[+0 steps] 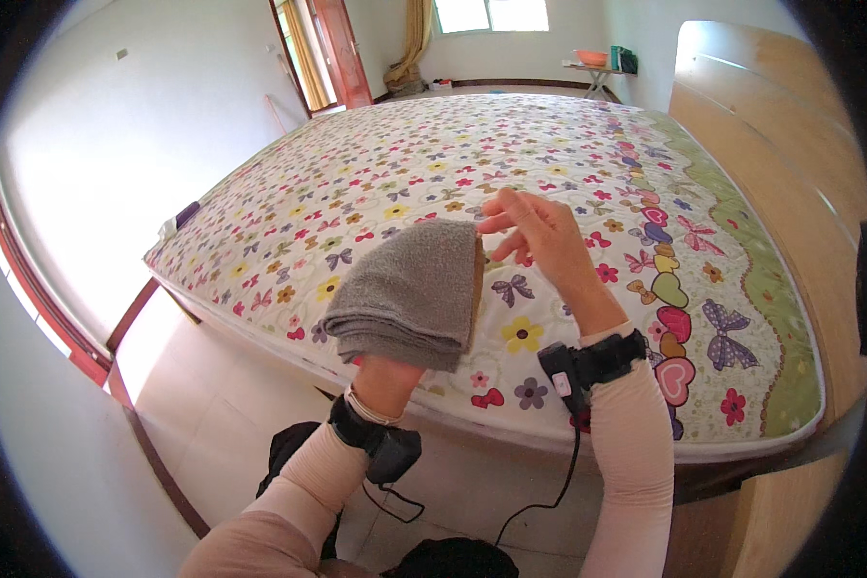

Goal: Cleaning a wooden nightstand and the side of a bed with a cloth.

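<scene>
A folded grey terry towel (pixel 404 289) with a brown edge along its right side is held up over the near part of a mattress (pixel 433 173). My left hand (pixel 389 379) holds the towel from below; its fingers are hidden under the cloth. Just off the towel's upper right corner is my right hand (pixel 535 235), with fingers bent and apart. One fingertip is very close to that corner; whether it touches cannot be told. Flowers, bows and hearts cover the mattress fabric.
A wooden headboard (pixel 758 108) rises on the right. A dark purple and white item (pixel 180 220) lies at the mattress's left edge. Behind the bed stands a small table (pixel 598 70) with an orange basin (pixel 591 57). Cables (pixel 574 462) hang from both wrist straps.
</scene>
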Available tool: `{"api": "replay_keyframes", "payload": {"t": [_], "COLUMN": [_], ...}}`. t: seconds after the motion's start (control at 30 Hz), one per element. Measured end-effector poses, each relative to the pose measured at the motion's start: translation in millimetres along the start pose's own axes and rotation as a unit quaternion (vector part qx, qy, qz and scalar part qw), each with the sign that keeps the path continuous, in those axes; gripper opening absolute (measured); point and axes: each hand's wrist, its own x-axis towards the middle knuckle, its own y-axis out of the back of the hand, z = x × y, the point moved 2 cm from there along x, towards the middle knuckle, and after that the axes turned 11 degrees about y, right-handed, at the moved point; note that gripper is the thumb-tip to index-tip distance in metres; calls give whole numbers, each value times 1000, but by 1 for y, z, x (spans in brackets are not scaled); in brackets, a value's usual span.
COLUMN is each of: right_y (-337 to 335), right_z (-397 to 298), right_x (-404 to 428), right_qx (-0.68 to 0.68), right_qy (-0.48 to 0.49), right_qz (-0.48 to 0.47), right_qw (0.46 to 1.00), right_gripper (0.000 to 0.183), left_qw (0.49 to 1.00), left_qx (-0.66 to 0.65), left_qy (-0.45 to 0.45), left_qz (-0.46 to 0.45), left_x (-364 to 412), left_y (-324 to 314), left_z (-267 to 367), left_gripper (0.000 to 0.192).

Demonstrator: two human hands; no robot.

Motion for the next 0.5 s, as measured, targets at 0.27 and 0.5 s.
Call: {"api": "replay_keyframes", "payload": {"t": [0.27, 0.5], "right_y": [-5, -15], "right_z": [35, 57], "right_x": [1, 12], "right_qx": [-40, -21], "right_qy": [-95, -114], "right_qz": [-11, 19], "right_qw": [995, 993], "right_gripper": [47, 41], "left_qw": [993, 991], "left_qx": [-50, -44], "left_qy": [-30, -94], "left_qz": [-99, -84], "left_x": [-10, -44], "left_y": [3, 25], "left_z": [15, 82], "left_gripper": [50, 51]}}
